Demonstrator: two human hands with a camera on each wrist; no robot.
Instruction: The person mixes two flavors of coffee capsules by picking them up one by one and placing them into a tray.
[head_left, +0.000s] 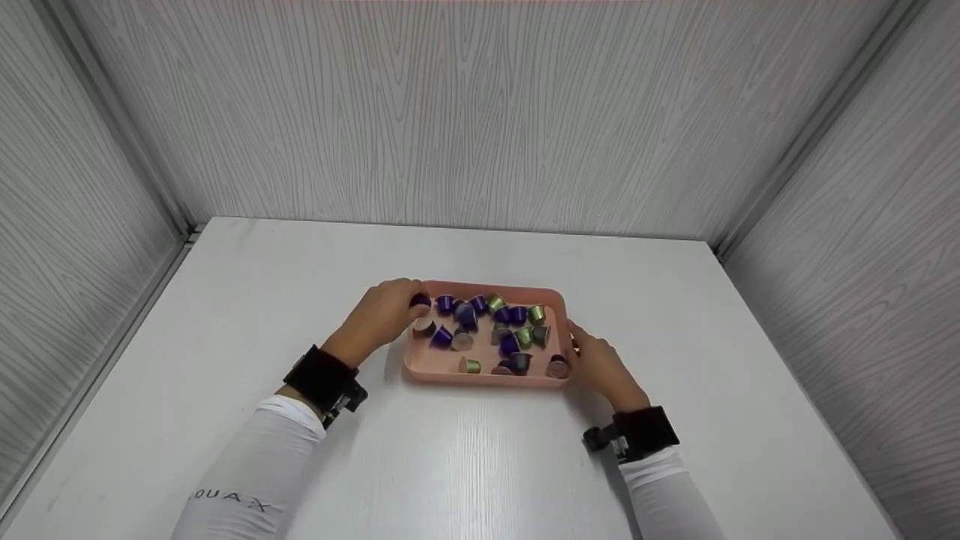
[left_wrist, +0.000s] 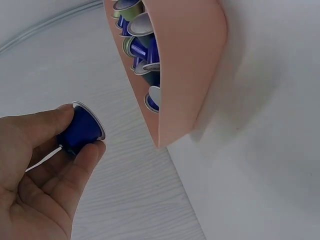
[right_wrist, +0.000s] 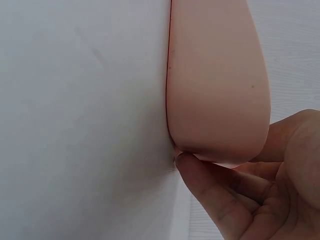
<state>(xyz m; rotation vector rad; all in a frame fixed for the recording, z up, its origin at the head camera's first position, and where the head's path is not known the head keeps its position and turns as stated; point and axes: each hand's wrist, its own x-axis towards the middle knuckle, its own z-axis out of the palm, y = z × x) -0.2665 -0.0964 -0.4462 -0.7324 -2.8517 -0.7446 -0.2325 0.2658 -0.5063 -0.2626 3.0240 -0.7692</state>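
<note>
A shallow pink tray (head_left: 450, 377) on the table bears several coffee capsules, purple-blue, green and grey, lying at all angles. At the tray's left end, my left hand (head_left: 384, 311) pinches a dark blue coffee capsule (left_wrist: 82, 129) between thumb and fingertips. In the left wrist view this capsule is apart from the tray wall, and a thin white edge shows between the lower fingers. My right hand (head_left: 600, 366) holds the tray's right end. The right wrist view shows its fingers (right_wrist: 220, 200) curled against the tray's corner; the far side of that grip is hidden.
The white table (head_left: 465, 457) extends around the tray on all sides. Grey wood-grain panels stand at the back (head_left: 450, 112), left and right. Each wrist wears a black strap with a small camera.
</note>
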